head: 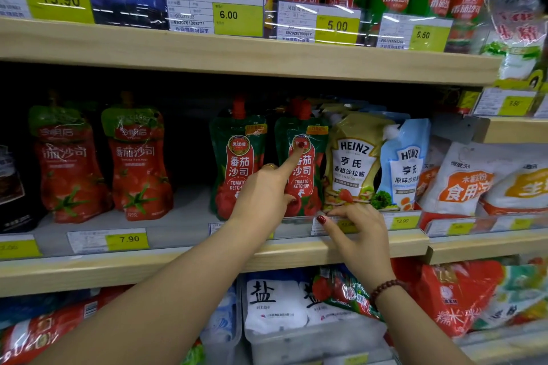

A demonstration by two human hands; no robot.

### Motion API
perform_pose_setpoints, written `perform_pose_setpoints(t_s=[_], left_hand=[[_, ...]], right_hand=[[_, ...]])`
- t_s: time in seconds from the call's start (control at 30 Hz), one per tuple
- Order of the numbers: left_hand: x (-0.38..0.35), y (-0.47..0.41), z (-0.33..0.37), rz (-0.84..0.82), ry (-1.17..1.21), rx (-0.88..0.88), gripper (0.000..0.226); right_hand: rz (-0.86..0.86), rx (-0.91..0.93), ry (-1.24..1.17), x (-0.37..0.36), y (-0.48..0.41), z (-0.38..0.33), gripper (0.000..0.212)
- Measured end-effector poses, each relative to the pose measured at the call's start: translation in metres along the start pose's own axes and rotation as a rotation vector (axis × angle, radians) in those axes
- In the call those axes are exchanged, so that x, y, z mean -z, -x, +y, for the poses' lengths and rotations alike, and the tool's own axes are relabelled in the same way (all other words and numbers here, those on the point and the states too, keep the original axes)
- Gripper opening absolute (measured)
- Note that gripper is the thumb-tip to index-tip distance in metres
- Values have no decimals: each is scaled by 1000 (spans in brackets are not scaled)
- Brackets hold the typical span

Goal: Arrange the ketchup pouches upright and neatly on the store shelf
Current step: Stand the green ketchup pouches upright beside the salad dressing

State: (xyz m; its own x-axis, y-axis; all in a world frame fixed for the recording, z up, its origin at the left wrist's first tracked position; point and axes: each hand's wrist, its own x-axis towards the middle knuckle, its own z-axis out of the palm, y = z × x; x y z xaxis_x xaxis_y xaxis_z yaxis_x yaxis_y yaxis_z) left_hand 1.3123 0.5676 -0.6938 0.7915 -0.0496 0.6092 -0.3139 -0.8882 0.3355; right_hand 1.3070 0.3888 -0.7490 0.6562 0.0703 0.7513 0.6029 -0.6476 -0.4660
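Our left hand [264, 190] presses one straight forefinger on the ketchup pouch [307, 163] left of the Heinz pouch [353, 157]; right hand [358, 225], fingers spread, below it; pouches upright, seemingly nearly done.

HEINZ on pouch [354, 157]; TOMATO KETCHUP on green pouch [302, 169].

left hand [265, 195] presses a forefinger on the upright ketchup pouch [314, 187]; right hand [360, 231] touches the shelf edge [407, 244].

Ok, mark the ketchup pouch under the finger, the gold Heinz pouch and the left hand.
right green ketchup pouch [307, 172]: head view, middle of its red label.
gold Heinz pouch [353, 163]: head view, on the white label.
left hand [264, 192]: head view, back of the hand.
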Motion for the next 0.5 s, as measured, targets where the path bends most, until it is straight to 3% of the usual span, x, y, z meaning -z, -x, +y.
perform_pose_setpoints(t_s=[0.5], left_hand=[[2,3,1,-21,17,-14,92]], right_hand=[[7,2,7,-1,0,-1,9]])
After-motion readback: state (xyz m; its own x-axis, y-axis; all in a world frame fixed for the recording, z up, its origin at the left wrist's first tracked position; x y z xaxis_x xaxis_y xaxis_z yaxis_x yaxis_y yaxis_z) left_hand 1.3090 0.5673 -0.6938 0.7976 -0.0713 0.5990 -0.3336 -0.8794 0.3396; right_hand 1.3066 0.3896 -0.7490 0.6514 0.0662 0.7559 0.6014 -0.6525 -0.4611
